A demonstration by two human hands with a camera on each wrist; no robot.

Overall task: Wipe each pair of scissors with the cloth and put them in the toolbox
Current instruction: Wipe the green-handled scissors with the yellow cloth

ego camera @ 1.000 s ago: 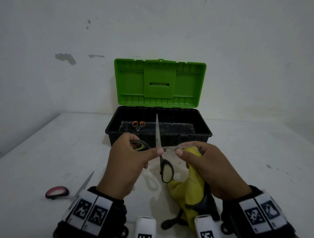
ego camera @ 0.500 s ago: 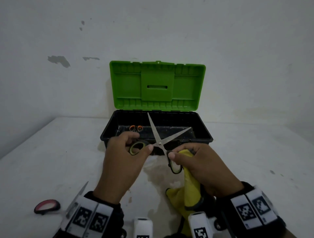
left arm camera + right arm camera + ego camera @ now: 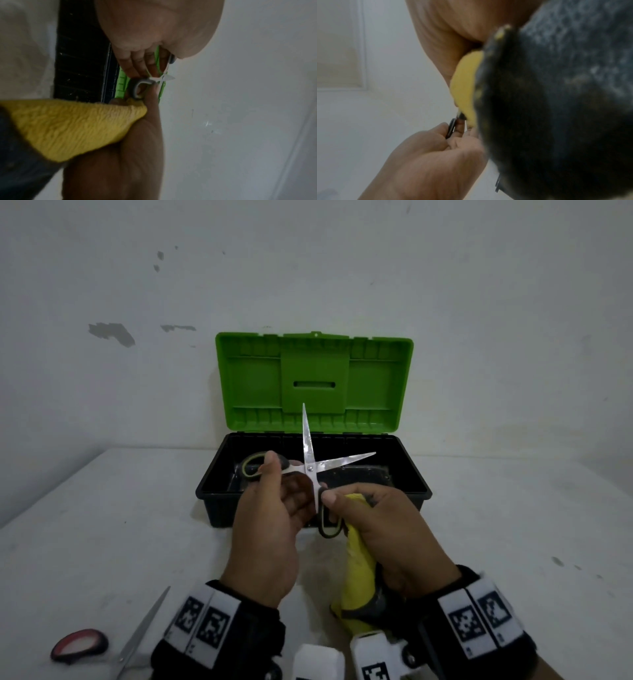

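Scissors with black and yellow-green handles (image 3: 310,465) are held spread wide in front of the open toolbox (image 3: 419,491). One blade points up, the other to the right. My left hand (image 3: 270,508) grips the left handle loop (image 3: 251,467). My right hand (image 3: 373,522) pinches the lower handle loop (image 3: 330,527) and also holds the yellow cloth (image 3: 356,570), which hangs below the palm. In the left wrist view the cloth (image 3: 68,125) lies under the handle loop (image 3: 137,88). The right wrist view is mostly filled by the cloth's dark side (image 3: 556,101).
Red-handled scissors (image 3: 102,642) lie on the white table at the lower left, by my left wrist. The toolbox's green lid (image 3: 315,378) stands upright against the wall. Bare white table (image 3: 513,542) spreads on both sides of the box.
The scissors rose and moved toward the toolbox while staying spread. My right hand went from the blade, where it held the cloth, to pinching the lower handle loop.
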